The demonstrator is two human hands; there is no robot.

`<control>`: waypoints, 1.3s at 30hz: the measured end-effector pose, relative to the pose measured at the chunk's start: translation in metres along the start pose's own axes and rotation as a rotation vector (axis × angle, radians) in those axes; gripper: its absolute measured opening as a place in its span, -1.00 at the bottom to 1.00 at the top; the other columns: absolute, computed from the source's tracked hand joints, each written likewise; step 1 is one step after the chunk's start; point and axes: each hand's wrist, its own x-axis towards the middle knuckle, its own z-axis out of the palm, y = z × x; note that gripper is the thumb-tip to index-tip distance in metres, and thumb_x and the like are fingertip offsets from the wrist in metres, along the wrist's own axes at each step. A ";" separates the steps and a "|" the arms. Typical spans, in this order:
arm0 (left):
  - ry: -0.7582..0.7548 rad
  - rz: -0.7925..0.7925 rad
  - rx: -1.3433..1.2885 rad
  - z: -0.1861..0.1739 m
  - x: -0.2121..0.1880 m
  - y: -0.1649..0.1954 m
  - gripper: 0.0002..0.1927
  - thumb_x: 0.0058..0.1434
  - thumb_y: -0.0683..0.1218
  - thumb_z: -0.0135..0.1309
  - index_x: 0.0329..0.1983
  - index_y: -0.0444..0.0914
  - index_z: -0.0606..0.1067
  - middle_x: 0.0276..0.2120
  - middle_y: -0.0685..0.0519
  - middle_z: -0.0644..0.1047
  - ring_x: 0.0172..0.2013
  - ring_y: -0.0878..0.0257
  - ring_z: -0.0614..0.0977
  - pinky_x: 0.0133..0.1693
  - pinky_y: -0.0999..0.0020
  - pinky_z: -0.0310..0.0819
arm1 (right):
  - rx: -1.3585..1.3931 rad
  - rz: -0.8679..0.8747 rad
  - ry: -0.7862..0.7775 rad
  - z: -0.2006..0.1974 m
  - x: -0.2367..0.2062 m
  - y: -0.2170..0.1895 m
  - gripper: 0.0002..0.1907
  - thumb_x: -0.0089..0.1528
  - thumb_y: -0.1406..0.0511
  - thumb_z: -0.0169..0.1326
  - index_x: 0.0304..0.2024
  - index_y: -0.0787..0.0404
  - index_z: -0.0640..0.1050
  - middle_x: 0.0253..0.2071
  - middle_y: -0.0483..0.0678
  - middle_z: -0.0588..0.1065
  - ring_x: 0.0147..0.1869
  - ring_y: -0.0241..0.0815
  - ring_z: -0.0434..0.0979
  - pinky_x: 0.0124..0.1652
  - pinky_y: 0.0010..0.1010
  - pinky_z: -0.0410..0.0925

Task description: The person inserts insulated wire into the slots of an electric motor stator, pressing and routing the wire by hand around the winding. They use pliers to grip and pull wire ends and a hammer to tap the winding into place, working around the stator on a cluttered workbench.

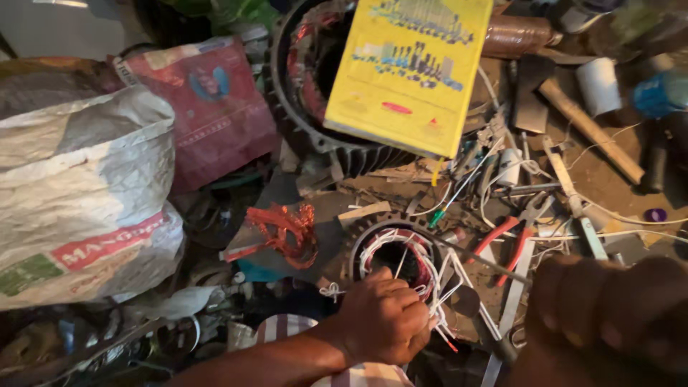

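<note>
A small motor stator (358,240) with a toothed metal rim lies on the cluttered floor. White and red wires (437,261) loop in and around its bore. My left hand (383,319) reaches in from the lower left and is closed on a bundle of the white wires at the stator's near edge. My right hand (609,315) is blurred and close to the camera at the lower right, its fingers curled. A thin dark rod (487,261) runs from the stator toward it, but whether it holds the rod is unclear.
A yellow printed box (408,72) leans on a large finned motor housing (301,122). A tangle of red copper coil (287,229) lies left of the stator. Red-handled pliers (512,240), a wooden-handled hammer (591,132) and a white roll (598,86) lie right. A white sack (79,193) fills the left.
</note>
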 end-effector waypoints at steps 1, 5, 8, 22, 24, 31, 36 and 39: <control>0.003 -0.004 -0.012 0.000 -0.001 0.000 -0.64 0.21 -0.08 0.22 -0.60 -0.18 0.32 -0.58 0.07 0.37 -0.50 0.09 0.49 -0.39 0.15 0.24 | 0.005 0.011 -0.020 0.003 0.002 0.001 -0.71 0.26 0.16 0.03 -0.46 0.08 0.27 -0.58 -0.16 0.20 -0.58 -0.27 0.20 -0.49 -0.32 0.09; 0.018 -0.006 -0.008 0.000 -0.002 0.002 -0.63 0.23 -0.09 0.23 -0.60 -0.18 0.32 -0.60 0.07 0.36 -0.52 0.10 0.49 -0.38 0.14 0.25 | -0.069 0.036 -0.192 0.022 0.005 0.004 -0.65 0.28 0.06 0.09 -0.31 0.10 0.28 -0.50 -0.12 0.20 -0.55 -0.26 0.20 -0.45 -0.32 0.07; 0.020 -0.015 -0.001 -0.002 0.000 0.003 -0.63 0.19 -0.09 0.23 -0.61 -0.18 0.31 -0.59 0.07 0.37 -0.52 0.10 0.49 -0.38 0.13 0.25 | -0.265 -0.012 -0.214 0.037 0.010 0.010 -0.62 0.27 0.09 0.15 -0.26 0.11 0.24 -0.49 -0.10 0.19 -0.57 -0.24 0.17 -0.50 -0.29 0.09; 0.002 0.010 0.026 0.009 -0.006 -0.002 -0.69 0.09 -0.09 0.23 -0.62 -0.14 0.33 -0.59 0.10 0.39 -0.52 0.17 0.51 -0.37 0.18 0.25 | -0.515 -0.307 0.042 0.079 -0.028 0.049 -0.52 0.31 -0.01 0.07 -0.17 0.19 0.20 -0.56 -0.01 0.22 -0.60 -0.15 0.22 -0.63 -0.26 0.17; -0.003 0.001 0.062 0.007 -0.003 -0.001 -0.68 0.12 -0.08 0.23 -0.61 -0.13 0.33 -0.58 0.11 0.39 -0.49 0.16 0.52 -0.36 0.18 0.24 | -0.668 -0.372 0.080 0.084 -0.014 0.041 -0.52 0.33 -0.03 0.00 -0.15 0.18 0.18 -0.56 0.01 0.21 -0.61 -0.13 0.20 -0.61 -0.25 0.14; 0.054 0.045 0.006 0.001 -0.003 0.001 -0.77 0.13 -0.09 0.27 -0.51 -0.16 0.43 -0.54 0.11 0.42 -0.48 0.15 0.52 -0.38 0.18 0.22 | -0.685 -0.244 0.157 0.065 -0.010 0.029 -0.46 0.53 -0.05 -0.04 0.00 0.30 0.19 -0.37 0.10 0.24 -0.55 -0.06 0.26 -0.48 -0.25 0.22; 0.021 0.004 0.016 0.003 -0.005 0.003 -0.73 0.11 -0.06 0.27 -0.54 -0.15 0.39 -0.54 0.09 0.40 -0.45 0.13 0.52 -0.29 0.14 0.32 | -0.444 -0.213 -0.512 0.014 -0.040 0.016 -0.71 0.43 0.00 -0.11 -0.05 0.03 0.31 -0.29 0.08 0.41 -0.41 -0.02 0.48 -0.43 -0.23 0.43; -0.031 0.001 0.007 0.003 -0.003 0.002 -0.75 0.02 -0.06 0.26 -0.59 -0.13 0.39 -0.57 0.09 0.40 -0.47 0.12 0.52 -0.34 0.11 0.29 | -0.141 -0.194 -0.250 -0.024 -0.040 0.028 -0.67 0.45 -0.03 -0.15 0.02 0.01 0.40 -0.20 0.04 0.50 -0.30 -0.12 0.55 -0.27 -0.31 0.44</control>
